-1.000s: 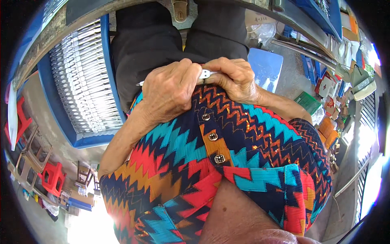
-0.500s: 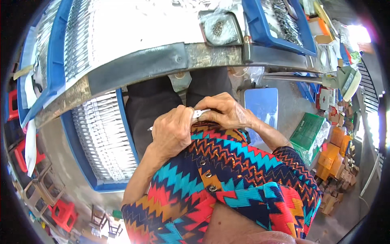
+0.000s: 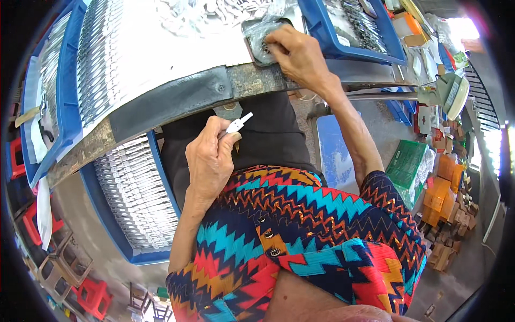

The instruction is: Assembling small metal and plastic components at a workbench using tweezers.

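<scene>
My left hand is closed in a pinch above my lap, gripping a small white plastic piece with a narrow tip that points up and right. What the piece belongs to cannot be made out. Reaching over the table edge, my right hand has its thumb and fingertips down in a small dark-rimmed dish lined with clear plastic. Tiny dark parts lie in that dish. The fingers are bent together, and whatever is between them is too small to name.
A worn table edge crosses in front of me. Blue trays of metal and white parts stand on it at left and right; loose white pieces lie between. Another blue tray sits lower left, a green crate at right.
My hands were together at the white piece over my lap. The right hand has let go and moved up to the dish; the left has moved slightly, still holding the piece.
</scene>
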A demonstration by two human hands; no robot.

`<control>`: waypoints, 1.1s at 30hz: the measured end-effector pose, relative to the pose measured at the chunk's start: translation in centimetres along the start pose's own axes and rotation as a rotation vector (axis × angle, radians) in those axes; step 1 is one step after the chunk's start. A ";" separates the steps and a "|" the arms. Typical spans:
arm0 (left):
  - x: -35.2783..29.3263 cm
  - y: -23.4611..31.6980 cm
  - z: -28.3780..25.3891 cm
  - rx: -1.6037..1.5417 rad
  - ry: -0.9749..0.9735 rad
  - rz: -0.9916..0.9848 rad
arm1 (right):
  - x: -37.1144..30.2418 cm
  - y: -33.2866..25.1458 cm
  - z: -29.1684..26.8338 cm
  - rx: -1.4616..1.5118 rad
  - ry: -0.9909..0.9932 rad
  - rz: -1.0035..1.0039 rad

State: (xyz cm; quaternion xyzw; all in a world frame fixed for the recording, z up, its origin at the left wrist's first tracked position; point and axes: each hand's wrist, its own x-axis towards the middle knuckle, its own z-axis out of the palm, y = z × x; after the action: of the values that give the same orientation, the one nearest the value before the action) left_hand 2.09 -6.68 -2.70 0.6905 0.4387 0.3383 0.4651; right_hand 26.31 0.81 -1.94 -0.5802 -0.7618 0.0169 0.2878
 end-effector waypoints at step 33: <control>6.2 0.6 0.5 -0.677 -0.097 -0.274 | -0.3 0.6 0.0 0.389 0.059 0.346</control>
State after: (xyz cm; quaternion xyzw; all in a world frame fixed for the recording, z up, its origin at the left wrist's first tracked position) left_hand 5.07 -1.29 -1.91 0.4476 0.3679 0.3659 0.7283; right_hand 26.85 0.74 -2.23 -0.6358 -0.6249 0.1950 0.4090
